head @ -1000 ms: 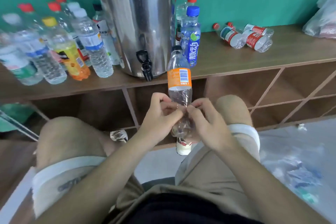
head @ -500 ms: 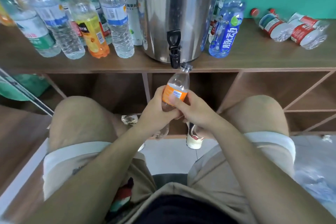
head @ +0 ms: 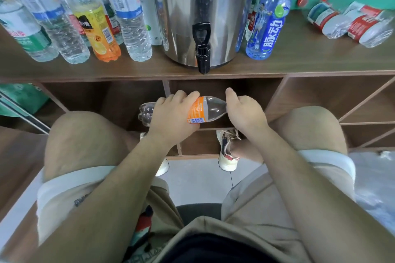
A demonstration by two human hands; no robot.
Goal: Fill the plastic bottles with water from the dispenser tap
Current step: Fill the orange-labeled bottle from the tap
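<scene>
A clear plastic bottle with an orange label [head: 203, 110] lies sideways between my hands, below the shelf edge, its neck pointing right. My left hand [head: 171, 117] grips its body. My right hand [head: 243, 111] is curled round the neck end, and the cap is hidden inside it. The steel water dispenser [head: 203, 6] stands on the wooden shelf [head: 299, 64] above, its black tap [head: 202, 49] hanging over the shelf edge, just above and between my hands.
Several upright bottles [head: 128, 10] crowd the shelf left of the dispenser. A blue bottle [head: 269, 17] stands to its right, and two red-labelled bottles [head: 346, 21] lie at the far right. Open cubbyholes sit under the shelf. My knees flank the hands.
The bottle went from upright under the tap to lying sideways, lower down. My right hand slid from the label to the neck end. The view moved closer to the shelf.
</scene>
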